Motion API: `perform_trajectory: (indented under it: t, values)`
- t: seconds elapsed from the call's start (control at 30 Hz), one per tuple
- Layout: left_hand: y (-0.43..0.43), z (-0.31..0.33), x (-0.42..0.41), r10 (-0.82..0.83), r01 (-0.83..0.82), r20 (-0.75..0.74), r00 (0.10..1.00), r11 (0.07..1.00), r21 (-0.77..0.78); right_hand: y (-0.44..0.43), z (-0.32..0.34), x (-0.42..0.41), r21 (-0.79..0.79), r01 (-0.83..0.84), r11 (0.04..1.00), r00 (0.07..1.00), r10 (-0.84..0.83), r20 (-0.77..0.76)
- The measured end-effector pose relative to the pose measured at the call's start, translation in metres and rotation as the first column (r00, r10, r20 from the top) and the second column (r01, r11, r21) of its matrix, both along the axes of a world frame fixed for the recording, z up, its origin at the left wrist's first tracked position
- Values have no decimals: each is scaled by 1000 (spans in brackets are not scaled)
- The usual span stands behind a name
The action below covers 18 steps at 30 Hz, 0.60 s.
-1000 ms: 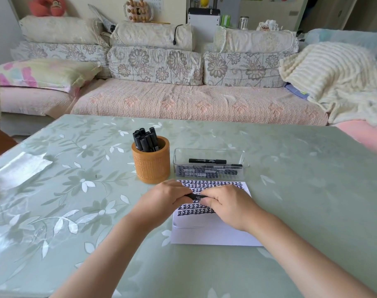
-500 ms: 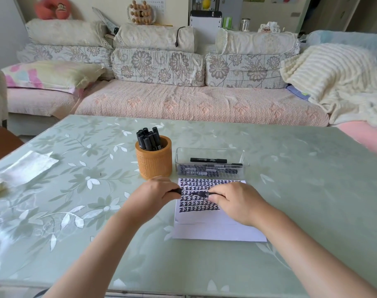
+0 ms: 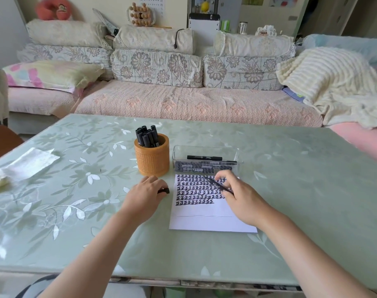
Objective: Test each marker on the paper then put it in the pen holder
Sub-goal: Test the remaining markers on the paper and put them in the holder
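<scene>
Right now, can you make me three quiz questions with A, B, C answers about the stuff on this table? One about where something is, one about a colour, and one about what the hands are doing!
1. Where is the pen holder?
A. To the left of the clear box
B. On top of the paper
C. On the sofa

2. What colour is the pen holder?
A. Blue
B. Orange-brown
C. White

3. What is the right hand doing?
A. Lying empty and flat
B. Holding a marker over the paper
C. Reaching into the pen holder

Answers:
1. A, it stands on the table beside the box's left end.
2. B, its woven wall is orange-brown.
3. B, its fingers pinch the black marker above the written rows, while the left hand holds a small black piece, probably the cap.
</scene>
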<state>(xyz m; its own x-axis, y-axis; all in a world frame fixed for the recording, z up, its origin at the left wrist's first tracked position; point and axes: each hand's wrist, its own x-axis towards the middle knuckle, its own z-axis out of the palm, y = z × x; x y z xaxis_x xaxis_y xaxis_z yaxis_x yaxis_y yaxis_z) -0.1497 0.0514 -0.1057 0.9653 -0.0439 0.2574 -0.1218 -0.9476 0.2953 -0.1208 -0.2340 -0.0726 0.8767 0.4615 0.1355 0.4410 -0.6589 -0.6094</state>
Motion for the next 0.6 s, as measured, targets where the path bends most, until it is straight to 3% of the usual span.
perform_trajectory:
  t: [0.13, 0.27, 0.4, 0.6]
  values:
    - [-1, 0, 2, 0, -1, -28, 1000, 1000, -19, -6, -1, 3, 84, 4, 996, 999, -9, 49]
    - [-9, 1, 4, 29, -26, 61, 998, 998, -64, -11, -1, 7, 200, 3, 980, 999, 7, -48]
    - [-36, 10, -2, -153, 189, 306, 940, 978, -93, -16, -6, 7, 215, -17, 976, 1000, 20, -9]
    - [-80, 1, -12, -361, 397, 308, 880, 916, -59, -12, -9, 9, 490, 117, 864, 981, -23, -193]
